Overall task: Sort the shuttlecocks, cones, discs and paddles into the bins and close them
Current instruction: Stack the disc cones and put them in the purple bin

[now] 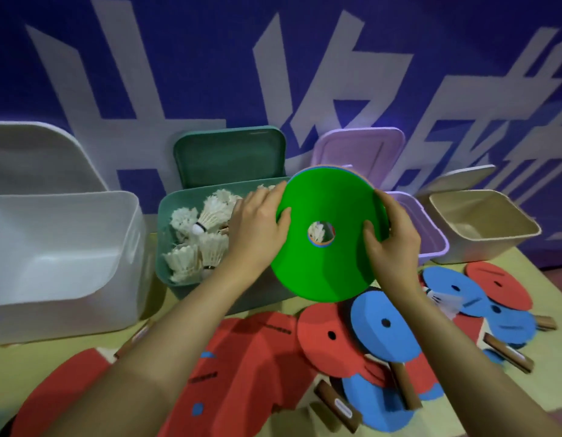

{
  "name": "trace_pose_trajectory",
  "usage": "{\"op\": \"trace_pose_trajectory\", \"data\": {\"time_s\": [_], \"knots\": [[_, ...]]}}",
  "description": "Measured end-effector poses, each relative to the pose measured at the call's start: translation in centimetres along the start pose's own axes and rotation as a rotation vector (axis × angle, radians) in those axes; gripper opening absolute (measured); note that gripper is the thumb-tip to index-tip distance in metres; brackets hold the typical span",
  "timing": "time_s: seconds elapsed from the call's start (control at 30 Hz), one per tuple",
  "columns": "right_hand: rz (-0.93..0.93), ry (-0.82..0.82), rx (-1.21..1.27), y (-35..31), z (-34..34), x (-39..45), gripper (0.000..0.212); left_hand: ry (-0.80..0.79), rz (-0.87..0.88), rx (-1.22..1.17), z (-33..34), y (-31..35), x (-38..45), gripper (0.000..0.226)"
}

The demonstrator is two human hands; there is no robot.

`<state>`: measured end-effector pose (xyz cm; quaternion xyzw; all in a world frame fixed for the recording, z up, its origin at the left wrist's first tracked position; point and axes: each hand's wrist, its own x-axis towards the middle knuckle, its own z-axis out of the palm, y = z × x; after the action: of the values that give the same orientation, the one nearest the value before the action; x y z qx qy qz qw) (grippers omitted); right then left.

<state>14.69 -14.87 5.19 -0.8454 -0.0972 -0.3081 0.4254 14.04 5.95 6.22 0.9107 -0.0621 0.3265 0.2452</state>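
Observation:
A stack of flat cones, green one facing me with a round centre hole, is tilted up above the table. My left hand grips its left rim and my right hand grips its right rim. Behind it a green bin holds several white shuttlecocks. A purple bin is partly hidden behind the stack and my right hand. Red and blue discs and paddles with wooden handles lie scattered on the table below.
A large white bin stands open at the left and a beige bin at the right. Green lid, purple lid and beige lid lean on the blue wall behind. One shuttlecock lies among the right-hand discs.

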Motion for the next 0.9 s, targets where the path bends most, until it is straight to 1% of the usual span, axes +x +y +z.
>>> {"op": "trace_pose_trajectory", "data": {"time_s": [0.1, 0.27, 0.47, 0.63, 0.7, 0.77, 0.83, 0.87, 0.9], "knots": [[0.025, -0.005, -0.008, 3.2, -0.7, 2.5, 0.049, -0.017, 0.013, 0.023, 3.3, 1.5, 2.3, 0.048], [0.020, 0.010, -0.005, 10.1, -1.8, 7.2, 0.049, -0.005, 0.029, 0.043, 10.4, 4.8, 5.5, 0.045], [0.002, -0.118, -0.037, 19.1, -2.9, 12.1, 0.049, 0.007, -0.022, 0.163, 18.9, 7.5, 7.9, 0.042], [0.026, -0.247, 0.034, 23.5, -1.8, 13.6, 0.047, -0.051, -0.138, 0.245, 23.2, 8.1, 8.4, 0.040], [0.054, -0.312, -0.004, 25.1, -1.4, 13.3, 0.047, -0.120, -0.171, 0.322, 24.6, 8.0, 7.7, 0.037], [0.086, -0.426, -0.113, 26.5, -1.0, 12.6, 0.047, -0.263, -0.193, 0.391, 25.2, 7.8, 6.6, 0.038], [0.098, -0.577, -0.288, 27.5, -0.8, 11.9, 0.044, -0.444, -0.268, 0.422, 25.4, 8.0, 5.7, 0.040], [0.106, -0.632, -0.340, 27.8, -0.9, 11.6, 0.043, -0.507, -0.297, 0.423, 25.4, 8.2, 5.4, 0.043], [0.110, -0.658, -0.357, 27.9, -1.2, 11.3, 0.042, -0.525, -0.306, 0.424, 25.4, 8.4, 5.1, 0.045]]}}
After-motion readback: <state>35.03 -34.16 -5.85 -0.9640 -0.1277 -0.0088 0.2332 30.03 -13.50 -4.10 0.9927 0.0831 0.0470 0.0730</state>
